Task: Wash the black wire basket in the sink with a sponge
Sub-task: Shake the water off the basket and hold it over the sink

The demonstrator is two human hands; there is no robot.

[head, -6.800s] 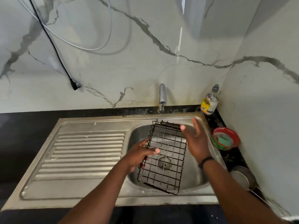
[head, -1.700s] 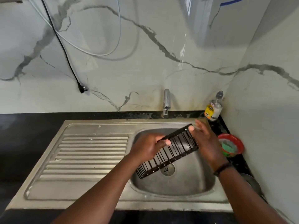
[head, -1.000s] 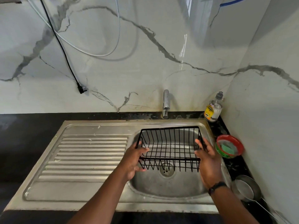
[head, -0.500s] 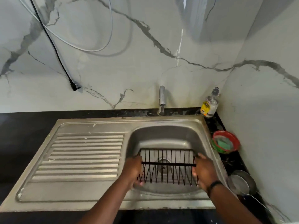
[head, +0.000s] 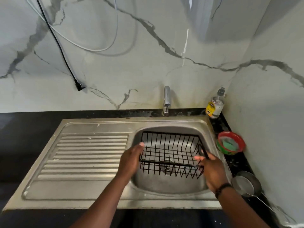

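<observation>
Upright black wire basket (head: 171, 153), open top, inside sink (head: 164, 186).

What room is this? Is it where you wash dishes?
Most likely a home kitchen, at the washing-up spot. There is a steel sink with a ribbed draining board, a tap on the marble wall, and a soap bottle in the corner.

Both forearms are bare, and a thin black wristband (head: 222, 188) circles the right wrist.
</observation>
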